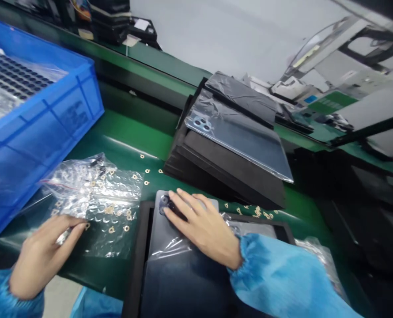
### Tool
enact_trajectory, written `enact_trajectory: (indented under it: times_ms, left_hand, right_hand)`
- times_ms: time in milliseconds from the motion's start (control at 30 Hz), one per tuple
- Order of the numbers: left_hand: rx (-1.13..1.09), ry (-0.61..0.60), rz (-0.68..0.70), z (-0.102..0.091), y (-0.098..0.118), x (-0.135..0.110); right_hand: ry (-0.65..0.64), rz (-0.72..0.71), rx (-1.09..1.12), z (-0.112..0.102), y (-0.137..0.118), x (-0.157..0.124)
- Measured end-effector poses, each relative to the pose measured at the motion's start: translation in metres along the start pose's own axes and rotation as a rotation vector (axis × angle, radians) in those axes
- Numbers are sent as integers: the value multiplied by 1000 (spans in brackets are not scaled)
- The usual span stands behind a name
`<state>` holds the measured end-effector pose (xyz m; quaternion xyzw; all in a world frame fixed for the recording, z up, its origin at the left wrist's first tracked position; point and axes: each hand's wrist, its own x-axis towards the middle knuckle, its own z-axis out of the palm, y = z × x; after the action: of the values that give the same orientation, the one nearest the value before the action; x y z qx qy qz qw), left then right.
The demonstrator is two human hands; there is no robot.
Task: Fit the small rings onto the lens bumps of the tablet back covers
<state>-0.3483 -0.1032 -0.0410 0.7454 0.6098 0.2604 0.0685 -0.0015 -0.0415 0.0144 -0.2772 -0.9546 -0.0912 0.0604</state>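
- left hand (46, 251): thumb and fingertips pinched together over the clear bag (100, 247), beside small gold rings (126, 228); cannot tell whether they grip one
- right hand (201, 225): fingers spread on the grey panel (183, 282) beneath it

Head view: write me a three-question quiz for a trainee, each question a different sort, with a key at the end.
1. Multiple choice. What does the right hand rest on?
A) the loose rings
B) the tablet-like device
C) the white wall

2. True or false: the left hand lies spread flat on the black stack.

3. Fill in the colour: the bin at the left side of the picture is ____.

Key:
1. B
2. False; its thumb and fingertip come together over the clear plastic.
3. blue
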Motion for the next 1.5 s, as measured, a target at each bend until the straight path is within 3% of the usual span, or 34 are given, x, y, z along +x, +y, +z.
enact_trajectory:
  times_ms: [67,133,167,300,433,533,833,1500]
  left_hand:
    - [92,23,102,3,-1,16]
    - [193,46,173,10,-3,29]
    - [235,38,187,15,-4,34]
    - [329,-35,170,34,-4,42]
    - [353,-49,137,44,-6,40]
    - [339,-67,96,47,-8,37]
    - [350,-121,15,48,-6,36]
    - [328,-207,9,42,-7,46]
  right_hand:
    - [101,-106,123,-7,3,18]
    - [150,-114,284,-7,3,49]
    - [125,-76,364,-3,1,70]
    - [-209,-22,521,36,-10,158]
    - [-235,42,486,79,-24,201]
    - [-230,68,473,91,-31,202]
    - [-312,158,492,89,-32,211]
    - [-294,128,505,92,-35,207]
